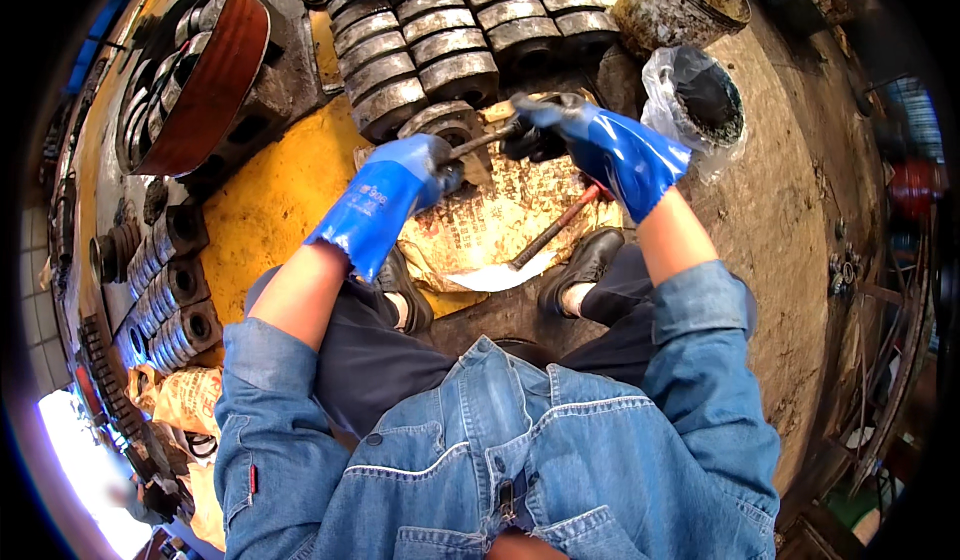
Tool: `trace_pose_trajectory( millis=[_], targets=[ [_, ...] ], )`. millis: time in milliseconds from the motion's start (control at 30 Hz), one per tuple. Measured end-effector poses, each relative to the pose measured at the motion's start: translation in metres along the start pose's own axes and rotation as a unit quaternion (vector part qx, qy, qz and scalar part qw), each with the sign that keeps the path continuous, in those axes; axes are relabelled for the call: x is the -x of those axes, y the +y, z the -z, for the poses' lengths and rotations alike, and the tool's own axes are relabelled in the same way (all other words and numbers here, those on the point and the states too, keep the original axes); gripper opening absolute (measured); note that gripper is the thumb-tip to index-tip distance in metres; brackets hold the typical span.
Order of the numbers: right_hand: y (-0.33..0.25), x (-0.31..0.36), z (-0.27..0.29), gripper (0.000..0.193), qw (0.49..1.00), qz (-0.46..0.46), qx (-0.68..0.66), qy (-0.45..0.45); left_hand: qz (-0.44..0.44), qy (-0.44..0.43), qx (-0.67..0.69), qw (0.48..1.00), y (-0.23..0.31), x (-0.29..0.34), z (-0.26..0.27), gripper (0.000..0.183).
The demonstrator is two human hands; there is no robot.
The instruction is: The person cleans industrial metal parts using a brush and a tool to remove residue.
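Observation:
Both my hands wear blue rubber gloves with dark, dirty fingers. My left hand [405,185] is closed around one end of a short dark rod [484,143]. The rod slants up to my right hand [590,138], whose blackened fingers are closed around its other end. Just beyond the rod, a greasy round metal part [440,120] stands in front of the stacked parts. Below my right hand, a dark bar with a red end [553,228] rests on a crumpled printed sack [440,240]; the glove partly hides the red end.
Rows of thick metal rings [430,45] stand ahead. A dirty bucket [685,5] and a plastic-lined pail [708,95] are at the far right. A red-brown drum [205,80] holds metal parts at the left. More metal parts [175,290] line the near left, beside a yellow plate [265,200].

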State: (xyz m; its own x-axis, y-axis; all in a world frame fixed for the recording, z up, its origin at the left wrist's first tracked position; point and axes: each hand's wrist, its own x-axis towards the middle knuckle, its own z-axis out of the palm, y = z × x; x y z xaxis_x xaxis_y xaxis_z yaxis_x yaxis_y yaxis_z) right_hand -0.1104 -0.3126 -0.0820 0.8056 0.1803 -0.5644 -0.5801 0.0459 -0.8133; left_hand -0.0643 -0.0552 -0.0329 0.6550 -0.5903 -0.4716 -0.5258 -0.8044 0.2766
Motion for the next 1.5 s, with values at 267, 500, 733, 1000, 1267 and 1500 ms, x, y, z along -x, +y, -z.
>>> trace_pose_trajectory(
  millis=[267, 500, 733, 1000, 1267, 1500],
  targets=[
    [0.229, -0.025, 0.023, 0.055, 0.923, -0.222, 0.106, 0.295, 0.127, 0.073, 0.082, 0.986, -0.023, 0.003, 0.02, 0.032],
    [0.278, -0.045, 0.0, 0.046, 0.852, -0.304, 0.215, 0.367, 0.157, 0.047, 0.044, 0.986, -0.028, -0.008, 0.035, 0.029],
    [0.283, -0.049, -0.005, 0.042, 0.864, -0.28, -0.028, 0.418, 0.14, 0.046, 0.044, 0.988, -0.023, -0.009, 0.029, 0.027],
    [0.244, -0.035, -0.016, 0.028, 0.854, -0.101, -0.291, 0.418, 0.083, 0.1, 0.034, 0.991, -0.032, -0.031, 0.001, 0.027],
    [0.101, 0.025, -0.084, 0.017, 0.697, -0.15, -0.7, 0.042, 0.089, 0.08, 0.035, 0.992, -0.033, -0.028, -0.007, 0.034],
    [0.008, 0.103, -0.087, 0.028, 0.95, 0.082, -0.291, 0.076, 0.082, 0.05, 0.035, 0.995, -0.026, -0.037, -0.012, 0.036]
  ],
)
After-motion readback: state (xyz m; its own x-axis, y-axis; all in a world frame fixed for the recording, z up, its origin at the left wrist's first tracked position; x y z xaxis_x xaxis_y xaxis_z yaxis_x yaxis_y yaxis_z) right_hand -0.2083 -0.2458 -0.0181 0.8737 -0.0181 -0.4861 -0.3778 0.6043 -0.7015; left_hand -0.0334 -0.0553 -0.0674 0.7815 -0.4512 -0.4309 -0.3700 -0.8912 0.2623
